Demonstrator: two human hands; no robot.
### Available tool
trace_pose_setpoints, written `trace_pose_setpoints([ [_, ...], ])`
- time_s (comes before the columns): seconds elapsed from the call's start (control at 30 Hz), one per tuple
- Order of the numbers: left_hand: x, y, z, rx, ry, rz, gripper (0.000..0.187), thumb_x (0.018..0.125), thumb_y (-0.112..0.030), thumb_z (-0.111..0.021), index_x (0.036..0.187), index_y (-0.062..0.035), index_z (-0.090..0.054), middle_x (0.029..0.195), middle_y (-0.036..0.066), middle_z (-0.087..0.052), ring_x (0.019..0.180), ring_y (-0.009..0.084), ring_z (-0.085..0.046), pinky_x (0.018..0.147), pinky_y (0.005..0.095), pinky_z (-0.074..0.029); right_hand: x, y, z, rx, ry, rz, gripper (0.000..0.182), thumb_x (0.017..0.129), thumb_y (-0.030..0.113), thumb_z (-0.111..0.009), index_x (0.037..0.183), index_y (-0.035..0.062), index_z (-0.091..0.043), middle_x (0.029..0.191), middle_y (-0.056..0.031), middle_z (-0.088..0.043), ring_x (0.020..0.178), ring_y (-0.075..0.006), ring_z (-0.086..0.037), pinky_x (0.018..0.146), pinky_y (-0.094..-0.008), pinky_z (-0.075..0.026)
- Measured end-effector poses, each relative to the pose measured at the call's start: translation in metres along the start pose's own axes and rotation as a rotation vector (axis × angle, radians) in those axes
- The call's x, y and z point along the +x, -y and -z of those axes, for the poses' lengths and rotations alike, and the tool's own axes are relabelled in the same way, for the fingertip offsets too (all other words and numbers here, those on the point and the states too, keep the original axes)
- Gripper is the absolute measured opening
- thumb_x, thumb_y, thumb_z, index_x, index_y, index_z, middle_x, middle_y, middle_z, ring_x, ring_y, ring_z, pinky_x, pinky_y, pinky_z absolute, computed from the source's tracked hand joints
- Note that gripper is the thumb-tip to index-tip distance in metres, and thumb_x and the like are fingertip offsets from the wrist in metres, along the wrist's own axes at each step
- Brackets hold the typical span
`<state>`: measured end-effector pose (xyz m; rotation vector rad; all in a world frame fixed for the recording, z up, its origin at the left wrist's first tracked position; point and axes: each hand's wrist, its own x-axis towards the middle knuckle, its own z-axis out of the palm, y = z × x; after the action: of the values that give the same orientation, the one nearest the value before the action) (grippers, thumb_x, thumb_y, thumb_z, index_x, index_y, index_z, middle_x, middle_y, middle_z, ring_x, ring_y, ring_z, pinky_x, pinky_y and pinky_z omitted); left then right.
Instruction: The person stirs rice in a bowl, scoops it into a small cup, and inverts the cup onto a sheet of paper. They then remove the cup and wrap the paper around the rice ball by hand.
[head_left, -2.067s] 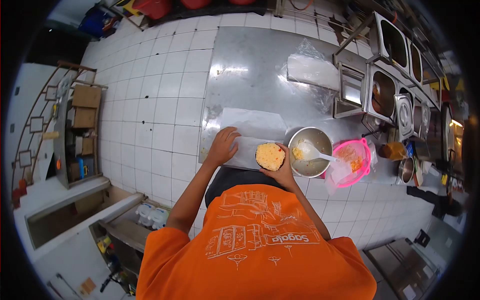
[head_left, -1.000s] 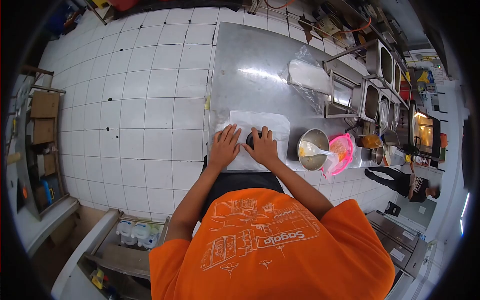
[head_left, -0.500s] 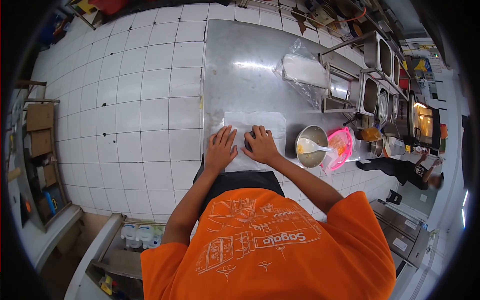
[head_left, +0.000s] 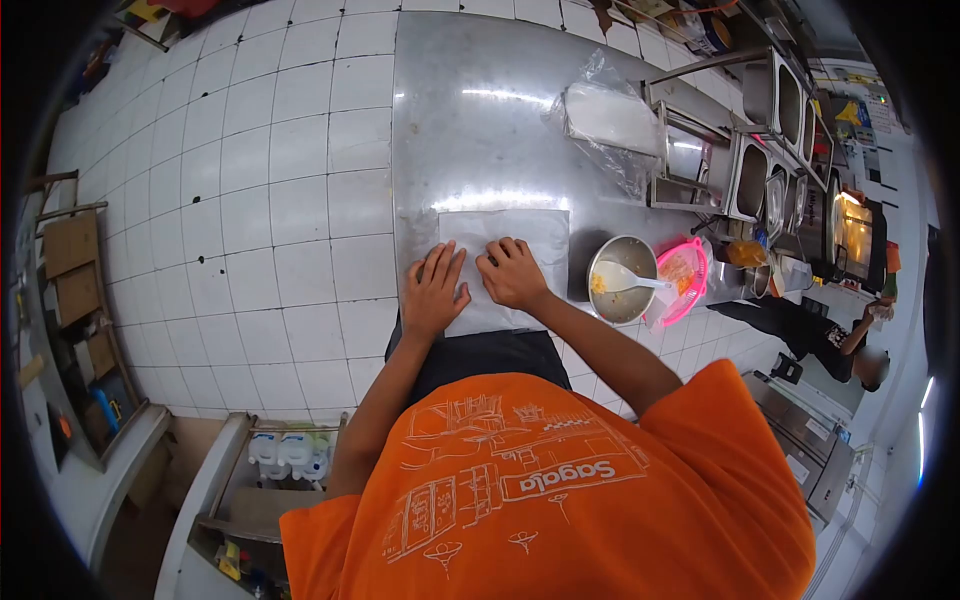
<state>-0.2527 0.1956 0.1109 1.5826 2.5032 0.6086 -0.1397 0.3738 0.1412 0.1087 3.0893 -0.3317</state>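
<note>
A sheet of white paper (head_left: 545, 245) lies on the steel table (head_left: 470, 140) at the edge nearest the wearer, its near part and left side partly hidden by the hands and forearms. The left hand (head_left: 432, 292) rests at the paper's left side, unclenched, palm down, with its fingers extended and the thumb held apart. The right hand (head_left: 512, 275) is over the middle of the sheet, back upward and fingers bent downward; its palm is out of sight, so I cannot tell whether it grips anything or what lies beneath it. Just beside the paper, on the right, stands a metal bowl (head_left: 634, 252) with a white spoon (head_left: 618, 277) leaning in it, partly covering some yellow food. Next to the bowl is a pink basket (head_left: 703, 268), where thin plastic and orange bits overlap and are hard to make out. Farther up the table, a white stack (head_left: 610, 120) sits in crumpled clear plastic, near a metal rack (head_left: 690, 155) with deep pans whose contents are too dark to read. At far right another person (head_left: 835, 340) in dark clothes holds something pale, too small to identify. The wearer's orange shirt (head_left: 560, 450) is cut off below.
</note>
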Motion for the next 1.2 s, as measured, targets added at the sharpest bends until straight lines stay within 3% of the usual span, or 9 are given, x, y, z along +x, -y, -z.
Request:
trace_pose_setpoints([
  [0.13, -0.002, -0.002, 0.001, -0.013, 0.005, 0.004, 0.061, 0.088, -0.033, -0.063, 0.145, -0.0134, -0.053, 0.154, 0.006, -0.045, 0.144, 0.0196, -0.038, 0.112, 0.0443, -0.032, 0.006, -0.017, 0.004, 0.050, 0.009, 0.211, 0.021, 0.085, 0.025, -0.065, 0.101, 0.0111, -0.061, 0.109, -0.0126, -0.058, 0.105, -0.0319, -0.054, 0.091, -0.0481, -0.044],
  [0.23, -0.004, -0.004, 0.000, -0.014, 0.006, -0.002, 0.062, 0.088, -0.033, -0.064, 0.146, -0.0126, -0.053, 0.155, 0.007, -0.045, 0.145, 0.0206, -0.037, 0.112, 0.0455, -0.032, 0.007, -0.016, 0.004, 0.008, 0.077, 0.238, 0.022, 0.087, 0.026, -0.065, 0.103, 0.0123, -0.062, 0.112, -0.0121, -0.058, 0.108, -0.0319, -0.054, 0.092, -0.0481, -0.044],
  [0.33, -0.003, -0.004, 0.003, -0.008, -0.010, -0.002, 0.062, 0.088, -0.033, -0.064, 0.145, -0.0124, -0.053, 0.155, 0.007, -0.045, 0.144, 0.0209, -0.038, 0.112, 0.0462, -0.031, 0.008, -0.011, 0.007, -0.019, 0.124, 0.184, 0.032, 0.087, 0.032, -0.066, 0.111, 0.0124, -0.061, 0.117, -0.0136, -0.057, 0.113, -0.0324, -0.053, 0.096, -0.0471, -0.043],
  [0.43, -0.006, -0.006, 0.003, -0.019, -0.045, -0.008, 0.061, 0.087, -0.033, -0.064, 0.144, -0.0126, -0.054, 0.154, 0.006, -0.046, 0.143, 0.0204, -0.039, 0.112, 0.0456, -0.032, 0.007, 0.001, 0.039, -0.075, -0.096, 0.158, 0.047, 0.084, 0.036, -0.072, 0.123, 0.0144, -0.058, 0.123, -0.0153, -0.054, 0.117, -0.0352, -0.052, 0.097, -0.0495, -0.045],
  [0.53, -0.009, -0.006, 0.000, -0.041, -0.066, -0.011, 0.063, 0.087, -0.032, -0.065, 0.145, -0.0120, -0.053, 0.154, 0.007, -0.045, 0.144, 0.0214, -0.039, 0.113, 0.0460, -0.031, -0.011, 0.009, 0.052, -0.047, 0.278, -0.123, 0.061, 0.076, 0.032, -0.080, 0.130, 0.0188, -0.054, 0.127, -0.0164, -0.051, 0.119, -0.0375, -0.051, 0.093, -0.0504, -0.052],
  [0.63, -0.005, -0.009, -0.001, -0.060, -0.066, -0.023, 0.064, 0.087, -0.030, -0.066, 0.146, -0.0114, -0.051, 0.155, 0.009, -0.044, 0.145, 0.0229, -0.037, 0.114, 0.0465, -0.029, -0.016, 0.010, 0.040, -0.002, 0.227, -0.162, 0.070, 0.070, 0.024, -0.085, 0.132, 0.0231, -0.054, 0.128, -0.0155, -0.051, 0.118, -0.0376, -0.052, 0.086, -0.0490, -0.057],
  [1.03, -0.009, -0.015, -0.002, -0.013, -0.057, -0.041, 0.066, 0.084, -0.028, -0.067, 0.145, -0.0113, -0.051, 0.156, 0.009, -0.044, 0.145, 0.0224, -0.037, 0.113, 0.0452, -0.029, -0.036, 0.013, 0.061, 0.206, 0.018, -0.181, 0.070, 0.063, 0.021, -0.087, 0.127, 0.0206, -0.059, 0.125, -0.0160, -0.053, 0.117, -0.0360, -0.053, 0.088, -0.0463, -0.054],
  [1.13, -0.009, -0.016, 0.001, -0.029, -0.022, -0.038, 0.067, 0.084, -0.028, -0.067, 0.147, -0.0113, -0.050, 0.156, 0.009, -0.043, 0.147, 0.0231, -0.035, 0.114, 0.0457, -0.028, -0.055, 0.001, 0.102, 0.326, -0.076, -0.270, 0.070, 0.065, 0.021, -0.085, 0.129, 0.0177, -0.059, 0.129, -0.0191, -0.055, 0.121, -0.0391, -0.053, 0.099, -0.0463, -0.050],
  [1.2, -0.010, -0.014, 0.006, -0.066, 0.019, -0.027, 0.068, 0.084, -0.027, -0.068, 0.148, -0.0112, -0.049, 0.157, 0.009, -0.042, 0.148, 0.0236, -0.033, 0.114, 0.0465, -0.026, -0.086, -0.027, 0.132, 0.475, -0.075, -0.447, 0.071, 0.067, 0.020, -0.084, 0.132, 0.0127, -0.057, 0.131, -0.0218, -0.056, 0.125, -0.0404, -0.052, 0.106, -0.0473, -0.045],
])
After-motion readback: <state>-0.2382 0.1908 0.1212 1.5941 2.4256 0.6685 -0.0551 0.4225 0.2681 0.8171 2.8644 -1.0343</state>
